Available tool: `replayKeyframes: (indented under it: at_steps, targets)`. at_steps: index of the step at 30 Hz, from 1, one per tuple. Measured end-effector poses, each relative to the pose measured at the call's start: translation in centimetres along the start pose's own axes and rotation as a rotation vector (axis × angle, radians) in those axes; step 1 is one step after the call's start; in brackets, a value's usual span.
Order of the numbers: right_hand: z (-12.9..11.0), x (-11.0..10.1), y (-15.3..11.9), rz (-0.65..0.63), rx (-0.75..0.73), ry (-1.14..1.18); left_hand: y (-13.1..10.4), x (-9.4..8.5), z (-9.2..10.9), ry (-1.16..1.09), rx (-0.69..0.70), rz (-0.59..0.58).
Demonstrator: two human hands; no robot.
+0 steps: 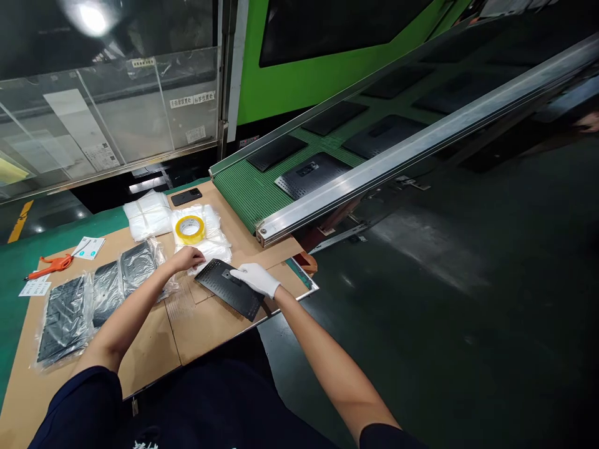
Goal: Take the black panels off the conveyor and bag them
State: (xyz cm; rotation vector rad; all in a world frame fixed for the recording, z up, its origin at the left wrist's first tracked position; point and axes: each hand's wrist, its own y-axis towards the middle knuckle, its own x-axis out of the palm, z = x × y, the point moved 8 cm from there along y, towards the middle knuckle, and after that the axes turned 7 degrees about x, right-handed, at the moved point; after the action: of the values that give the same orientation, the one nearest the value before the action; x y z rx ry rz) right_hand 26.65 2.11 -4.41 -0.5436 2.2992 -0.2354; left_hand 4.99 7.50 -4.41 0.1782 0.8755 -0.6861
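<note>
perforated black panel [227, 288] is in your right hand [256, 279], held over the cardboard [201, 340] near the front edge of the table, its lower corner pointing towards you. you cannot be seen to let it lie flat; whether its underside touches the cardboard is unclear. your right hand wears a white glove and grips the panel along its far edge, thumb on the top face beside the small cutout, the other fingers mostly hidden. your bare left hand [187, 257] is just beyond the panel's left end, at the near edge of a stack of clear plastic bags [216, 242]; its fingers are bent close together, but whether they pinch a bag you cannot tell from this view.

on that stack rests a roll of yellow tape [190, 241], with a second bag stack [148, 215] to its left and a black phone [186, 197] behind. left of your forearm lie bagged black panels [65, 318], and beyond them an orange air gun [56, 264] near printed paper sheets [88, 248]. ahead of you, the green conveyor belt [238, 190] slopes down to the table, carrying more black panels [313, 176] in two rows beside its metal rail [374, 169]
</note>
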Motion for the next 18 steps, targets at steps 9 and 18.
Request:
replayKeyframes:
  at_steps: [9, 18]
  targets:
    - [-0.3, 0.4, -1.1, -0.008, -0.044, -0.085, 0.5, -0.4, 0.9, 0.116, 0.029, 0.053]
    - [0.0, 0.1, 0.1, 0.024, 0.059, 0.032, -1.2, -2.1, 2.9, 0.317, 0.029, 0.286]
